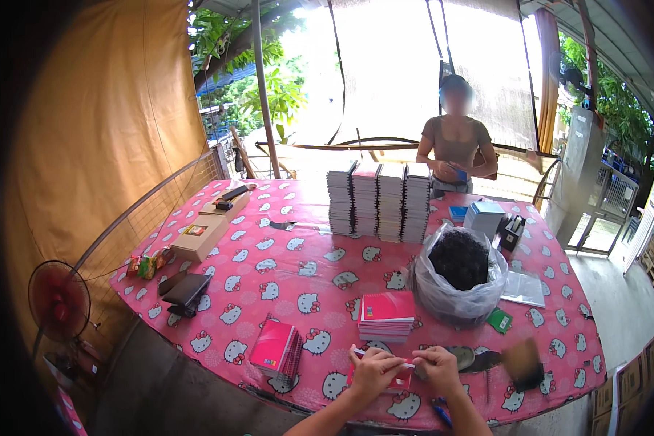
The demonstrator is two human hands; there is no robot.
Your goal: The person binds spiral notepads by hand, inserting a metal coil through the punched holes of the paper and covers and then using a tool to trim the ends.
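Observation:
Close to the table's front edge, my left hand is closed on a small pink notebook whose white page edge shows. My right hand is beside it, fingertips pinched together at the notebook's upper right edge; whatever thin thing they grip is too small to make out. Just beyond my hands sits a stack of pink notebooks. To the left of my hands are pink notebooks with black spiral binding.
Tall notebook stacks stand mid-table. A clear plastic bag of black tangled material is to the right, near a green card. Brown boxes and a black pouch lie left. Across the table stands a person holding something blue.

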